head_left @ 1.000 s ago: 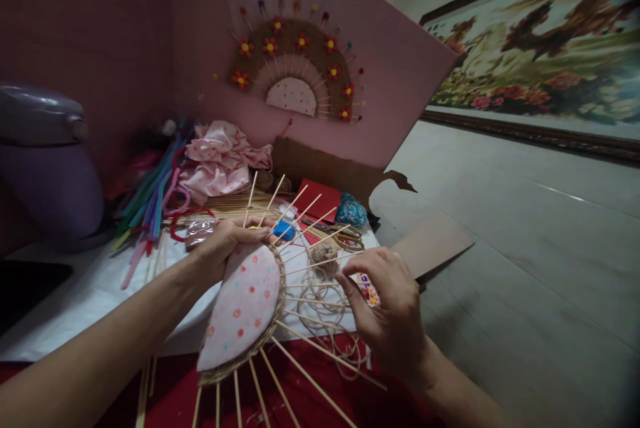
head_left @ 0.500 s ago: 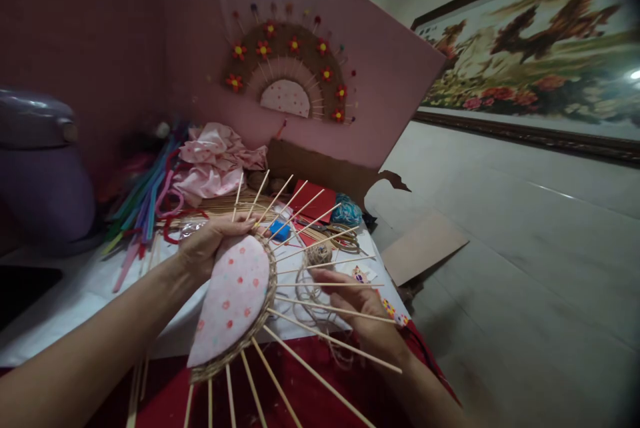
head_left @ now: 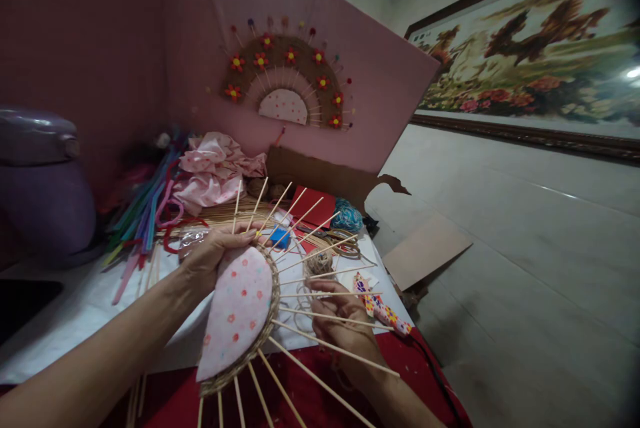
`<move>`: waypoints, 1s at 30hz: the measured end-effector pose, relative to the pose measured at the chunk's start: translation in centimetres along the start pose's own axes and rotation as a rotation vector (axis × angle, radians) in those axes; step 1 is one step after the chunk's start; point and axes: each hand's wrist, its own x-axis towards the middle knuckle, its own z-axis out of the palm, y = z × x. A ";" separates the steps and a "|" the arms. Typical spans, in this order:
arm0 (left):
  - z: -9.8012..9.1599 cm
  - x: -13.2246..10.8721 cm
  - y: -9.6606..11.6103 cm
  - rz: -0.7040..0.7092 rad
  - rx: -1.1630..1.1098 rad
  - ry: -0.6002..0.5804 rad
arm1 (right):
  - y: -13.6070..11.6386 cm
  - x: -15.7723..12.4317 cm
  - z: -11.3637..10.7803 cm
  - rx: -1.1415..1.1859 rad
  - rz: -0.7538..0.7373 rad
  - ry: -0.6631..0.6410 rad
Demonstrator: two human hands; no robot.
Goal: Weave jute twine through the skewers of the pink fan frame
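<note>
My left hand (head_left: 227, 248) grips a half-round craft piece (head_left: 240, 308) at its upper edge, thumb in front. The piece is faced with white cloth printed with small red flowers. Twine (head_left: 276, 298) is woven in a band along its curved edge, and thin wooden sticks (head_left: 340, 348) fan out from it. Behind the sticks, my right hand (head_left: 345, 315) has its fingers curled around loose twine; the sticks partly cover the hand. Just beyond its fingertips sits a ball of twine (head_left: 319, 263), with strands trailing down.
A pink board (head_left: 370, 95) holding a finished flowered half-round leans at the back. Pipe cleaners (head_left: 145, 208) and crumpled pink cloth (head_left: 213, 165) lie left. Scissors (head_left: 330, 235), blue yarn (head_left: 347, 215) and a flower-patterned glue gun (head_left: 383, 305) lie right. A purple thermos (head_left: 45, 188) stands far left.
My right hand has shifted slightly left and down, its fingers curling in more. The glue gun shows more beside it. The half-round piece is still in my left hand.
</note>
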 end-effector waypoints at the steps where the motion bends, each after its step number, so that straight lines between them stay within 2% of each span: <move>1: 0.0 0.0 -0.1 0.003 -0.001 -0.002 | 0.0 0.0 0.1 0.013 0.006 0.013; 7: 0.5 -0.1 -1.1 0.006 -0.035 0.003 | 0.3 0.0 -0.2 0.095 0.038 0.106; 12: 1.2 -0.5 -2.1 -0.060 -0.066 0.037 | 0.8 0.0 -0.8 0.153 0.066 0.192; 16: 1.8 -1.1 -2.9 -0.259 -0.187 0.115 | 1.0 0.1 -1.3 0.163 0.028 0.272; 18: 2.2 -1.4 -3.2 -0.386 -0.240 0.106 | 1.0 0.4 -1.7 0.152 0.010 0.276; 20: 2.6 -1.8 -3.5 -0.439 -0.243 0.095 | 0.7 0.7 -2.1 0.130 -0.012 0.272; 26: 3.7 -2.1 -3.7 -0.358 -0.091 0.150 | -0.4 1.7 -2.8 -0.027 -0.057 0.215; 30: 3.7 -2.0 -3.3 -0.365 -0.074 0.189 | -0.7 2.1 -2.8 0.123 -0.011 0.159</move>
